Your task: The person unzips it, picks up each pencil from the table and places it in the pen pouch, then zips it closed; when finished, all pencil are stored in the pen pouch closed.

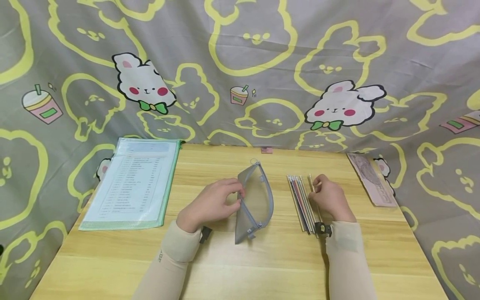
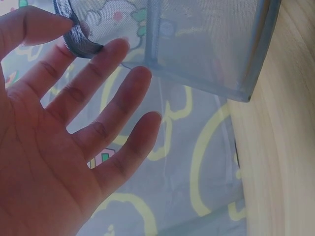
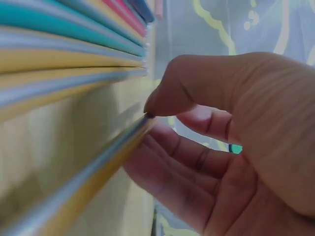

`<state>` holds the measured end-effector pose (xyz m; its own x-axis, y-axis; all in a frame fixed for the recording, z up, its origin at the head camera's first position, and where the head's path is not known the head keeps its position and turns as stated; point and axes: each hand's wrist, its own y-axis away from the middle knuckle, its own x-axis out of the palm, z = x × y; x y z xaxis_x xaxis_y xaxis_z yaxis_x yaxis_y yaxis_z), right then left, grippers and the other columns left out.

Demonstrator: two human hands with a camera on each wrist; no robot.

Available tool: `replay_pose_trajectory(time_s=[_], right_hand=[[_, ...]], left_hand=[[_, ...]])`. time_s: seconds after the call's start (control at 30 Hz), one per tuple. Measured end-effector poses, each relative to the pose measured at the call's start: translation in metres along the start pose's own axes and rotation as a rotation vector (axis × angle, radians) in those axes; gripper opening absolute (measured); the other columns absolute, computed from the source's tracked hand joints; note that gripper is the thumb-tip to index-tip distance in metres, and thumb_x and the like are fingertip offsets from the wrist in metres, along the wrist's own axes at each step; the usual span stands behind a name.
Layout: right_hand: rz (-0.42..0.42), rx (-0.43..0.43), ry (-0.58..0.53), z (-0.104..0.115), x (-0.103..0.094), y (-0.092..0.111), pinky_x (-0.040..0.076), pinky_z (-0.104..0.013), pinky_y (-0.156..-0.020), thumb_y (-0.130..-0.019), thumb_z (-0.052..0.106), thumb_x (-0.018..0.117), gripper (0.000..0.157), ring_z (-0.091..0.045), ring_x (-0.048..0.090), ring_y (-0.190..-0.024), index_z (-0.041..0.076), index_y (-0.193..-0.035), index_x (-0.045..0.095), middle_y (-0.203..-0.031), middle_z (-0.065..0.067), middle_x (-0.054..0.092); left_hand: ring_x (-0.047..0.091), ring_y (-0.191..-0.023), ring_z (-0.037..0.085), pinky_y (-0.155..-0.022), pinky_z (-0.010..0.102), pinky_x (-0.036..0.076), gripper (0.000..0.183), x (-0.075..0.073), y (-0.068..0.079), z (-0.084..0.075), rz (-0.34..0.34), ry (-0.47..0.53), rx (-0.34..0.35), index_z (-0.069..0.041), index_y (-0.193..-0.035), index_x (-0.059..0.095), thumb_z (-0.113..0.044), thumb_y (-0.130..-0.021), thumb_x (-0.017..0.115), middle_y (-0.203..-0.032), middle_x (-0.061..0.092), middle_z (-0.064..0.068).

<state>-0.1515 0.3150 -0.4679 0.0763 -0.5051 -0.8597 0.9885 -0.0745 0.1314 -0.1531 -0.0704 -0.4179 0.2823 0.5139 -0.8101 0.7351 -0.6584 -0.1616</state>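
My left hand (image 1: 213, 203) pinches the zippered edge of a grey mesh zipper pouch (image 1: 258, 196) between thumb and forefinger. The pouch stands on its side with its mouth gaping to the right; in the left wrist view its mesh wall (image 2: 202, 44) is see-through and the other fingers are spread. Beside a row of several pencils (image 1: 301, 204), my right hand (image 1: 331, 198) pinches one end of a single yellow-and-silver striped pencil (image 3: 93, 172). That pencil lies apart from the row, slanting low over the table.
A green-edged clear document folder (image 1: 127, 183) with a printed sheet lies at the left of the wooden table (image 1: 225, 271). A banknote (image 1: 371, 179) lies at the right edge. Patterned cloth (image 1: 187, 41) hangs behind, with a small pinkish piece (image 1: 266, 150) at its foot.
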Motion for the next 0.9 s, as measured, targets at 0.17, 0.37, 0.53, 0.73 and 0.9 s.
replay_pose_trajectory(time_s=[0.17,0.37,0.53,0.73,0.9], right_hand=[[-0.087,-0.03,-0.068,0.008,-0.012,0.004,0.054,-0.038,-0.068,-0.091,0.011,0.073,0.033,-0.027,0.071,-0.082,0.001,-0.118,0.059,-0.104,-0.018,0.072],[-0.19,-0.065,-0.17,0.027,-0.022,0.012,0.054,-0.03,-0.061,-0.091,0.011,0.073,0.028,-0.023,0.069,-0.081,0.002,-0.115,0.062,-0.106,-0.018,0.071],[-0.219,-0.076,-0.263,0.047,-0.027,0.02,0.055,-0.027,-0.06,-0.09,0.009,0.07,0.027,-0.011,0.071,-0.077,0.003,-0.115,0.063,-0.108,-0.016,0.072],[-0.157,-0.099,-0.352,0.071,-0.027,0.028,0.057,-0.026,-0.064,-0.09,0.008,0.07,0.026,-0.008,0.072,-0.076,0.004,-0.115,0.063,-0.109,-0.015,0.073],[-0.057,-0.128,-0.429,0.09,-0.022,0.035,0.061,-0.029,-0.066,-0.092,0.005,0.072,0.024,-0.013,0.072,-0.076,0.003,-0.114,0.063,-0.108,-0.016,0.072]], left_hand=[[0.064,-0.099,0.012,-0.092,0.037,0.055,0.013,0.001,0.0,0.001,-0.002,-0.004,0.005,-0.018,-0.105,0.072,-0.015,-0.093,0.067,-0.108,0.068,-0.01],[0.064,-0.099,0.011,-0.092,0.036,0.055,0.012,0.001,0.0,0.001,-0.007,-0.007,0.005,-0.02,-0.104,0.071,-0.015,-0.094,0.067,-0.108,0.068,-0.011],[0.064,-0.099,0.011,-0.092,0.036,0.055,0.012,0.002,0.0,0.002,-0.007,-0.011,0.007,-0.021,-0.103,0.071,-0.015,-0.094,0.067,-0.108,0.067,-0.012],[0.065,-0.1,0.012,-0.092,0.037,0.055,0.012,0.002,-0.001,0.002,-0.004,-0.014,0.007,-0.019,-0.104,0.072,-0.016,-0.094,0.067,-0.109,0.068,-0.011],[0.065,-0.101,0.012,-0.093,0.038,0.055,0.013,0.002,0.0,0.002,0.001,-0.012,0.003,-0.017,-0.106,0.073,-0.016,-0.094,0.067,-0.109,0.068,-0.011]])
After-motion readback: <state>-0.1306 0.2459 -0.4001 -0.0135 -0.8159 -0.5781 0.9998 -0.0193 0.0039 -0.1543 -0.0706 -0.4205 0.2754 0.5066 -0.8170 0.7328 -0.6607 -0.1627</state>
